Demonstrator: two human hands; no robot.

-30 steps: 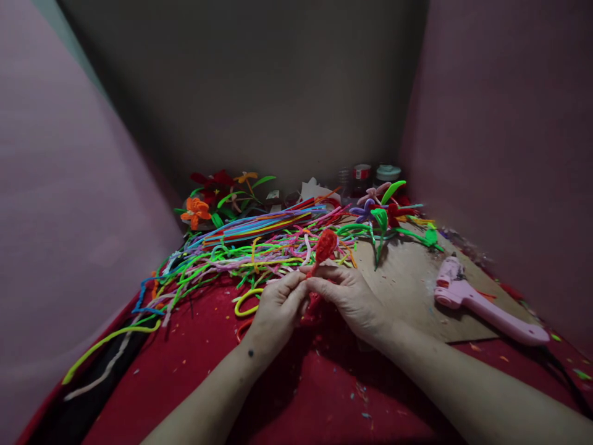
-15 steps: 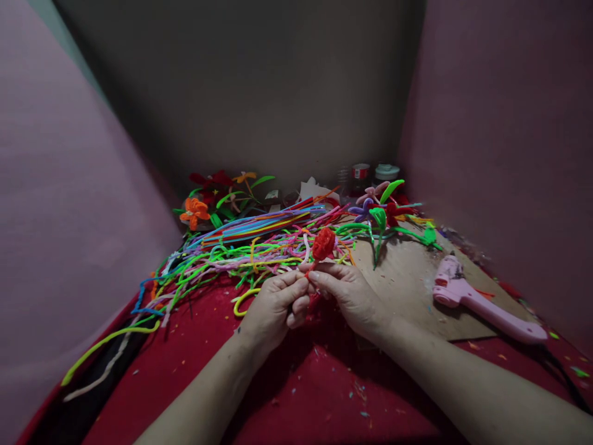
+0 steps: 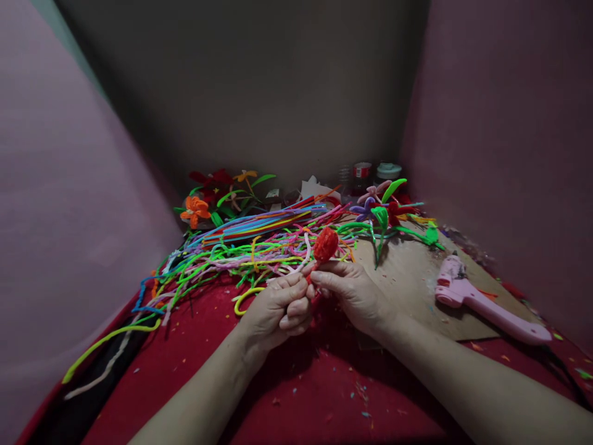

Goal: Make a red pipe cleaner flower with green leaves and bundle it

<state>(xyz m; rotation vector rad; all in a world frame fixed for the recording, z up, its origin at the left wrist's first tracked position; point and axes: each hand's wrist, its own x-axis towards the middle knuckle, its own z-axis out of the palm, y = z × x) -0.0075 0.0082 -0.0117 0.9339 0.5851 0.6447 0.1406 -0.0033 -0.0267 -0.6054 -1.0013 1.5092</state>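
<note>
A red cloth [image 3: 296, 395] covers the work surface, sprinkled with small coloured scraps, and plain walls close it in at the back and on both sides. A tangle of coloured pipe cleaners [image 3: 241, 250] spreads across the far half of the cloth. Finished flowers [image 3: 197, 210] lie at the back left and more flowers [image 3: 384, 213] at the back right. A brown board [image 3: 407, 284] lies on the right with a pink glue gun [image 3: 486, 306] on it.

Both forearms come in from the bottom edge and meet near the middle. The left hand [image 3: 278, 309] is curled closed, fingers folded in, pinching the red stem just below the red flower [image 3: 325, 244]. The right hand [image 3: 354, 293] is closed too, thumb and fingers on the same stem, touching the left hand. The flower stands just above the fingertips, in front of the pipe cleaners.
</note>
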